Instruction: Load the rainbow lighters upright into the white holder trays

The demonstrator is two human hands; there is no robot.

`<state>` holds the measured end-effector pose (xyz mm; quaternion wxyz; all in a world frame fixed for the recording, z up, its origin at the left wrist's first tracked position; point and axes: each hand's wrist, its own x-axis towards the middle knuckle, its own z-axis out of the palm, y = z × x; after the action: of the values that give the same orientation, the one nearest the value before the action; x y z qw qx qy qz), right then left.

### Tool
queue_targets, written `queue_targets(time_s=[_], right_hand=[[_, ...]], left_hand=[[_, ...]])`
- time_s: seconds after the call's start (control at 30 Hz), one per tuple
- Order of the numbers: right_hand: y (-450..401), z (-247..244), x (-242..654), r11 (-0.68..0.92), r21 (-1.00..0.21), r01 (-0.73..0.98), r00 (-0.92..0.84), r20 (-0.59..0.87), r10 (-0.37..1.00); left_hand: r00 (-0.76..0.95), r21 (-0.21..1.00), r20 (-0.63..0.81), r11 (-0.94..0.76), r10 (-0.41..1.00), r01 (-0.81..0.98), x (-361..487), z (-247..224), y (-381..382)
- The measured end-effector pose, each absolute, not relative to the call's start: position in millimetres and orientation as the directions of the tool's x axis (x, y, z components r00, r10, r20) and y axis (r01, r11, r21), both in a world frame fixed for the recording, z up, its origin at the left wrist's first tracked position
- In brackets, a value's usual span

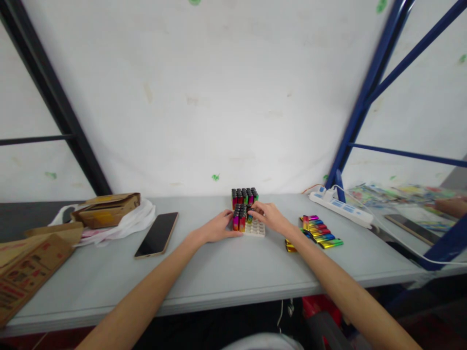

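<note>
A white tray (258, 229) with rows of round holes lies on the table in front of me. Several shiny multicoloured lighters (239, 221) with black tops stand upright in its left part. My left hand (220, 227) grips the tray's left side, thumb along the front edge and fingers behind. Between the fingertips of my right hand (269, 215) is one lighter (250, 215), upright beside the standing ones; whether its base sits in a hole I cannot tell. Behind the tray stands another block of lighters (244, 196). Loose lighters (319, 231) lie in a row beside my right forearm.
A phone (157, 235) lies to the left, near open cardboard boxes (105, 209) and a white plastic bag (140, 216). At the back right are a power strip (341, 209) with a cable and a blue metal frame (359, 112). Another person's hand (452, 208) shows at far right.
</note>
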<state>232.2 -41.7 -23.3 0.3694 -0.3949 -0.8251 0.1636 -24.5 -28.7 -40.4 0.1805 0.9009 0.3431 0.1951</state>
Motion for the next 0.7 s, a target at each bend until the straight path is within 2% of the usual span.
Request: queue_targets(time_s=[0.23, 0.33, 0.47, 0.7], right_hand=[[-40, -29, 231, 0.541, -0.454, 0.708, -0.352, 0.438, 0.827], [-42, -25, 233, 0.582, -0.478, 0.658, -0.403, 0.429, 0.808], [-47, -6, 243, 0.583, -0.488, 0.650, -0.356, 0.481, 0.801], [-91, 8, 300, 0.522, -0.276, 0.807, -0.360, 0.471, 0.805]], left_hand=[[0.704, 0.450, 0.214, -0.708, 0.677, 0.544, -24, -38, -30], [0.698, 0.455, 0.222, -0.706, 0.681, 0.543, -25, -39, -30], [0.692, 0.460, 0.220, -0.698, 0.688, 0.548, -25, -39, -30], [0.694, 0.448, 0.228, -0.706, 0.683, 0.548, -24, -40, -30]])
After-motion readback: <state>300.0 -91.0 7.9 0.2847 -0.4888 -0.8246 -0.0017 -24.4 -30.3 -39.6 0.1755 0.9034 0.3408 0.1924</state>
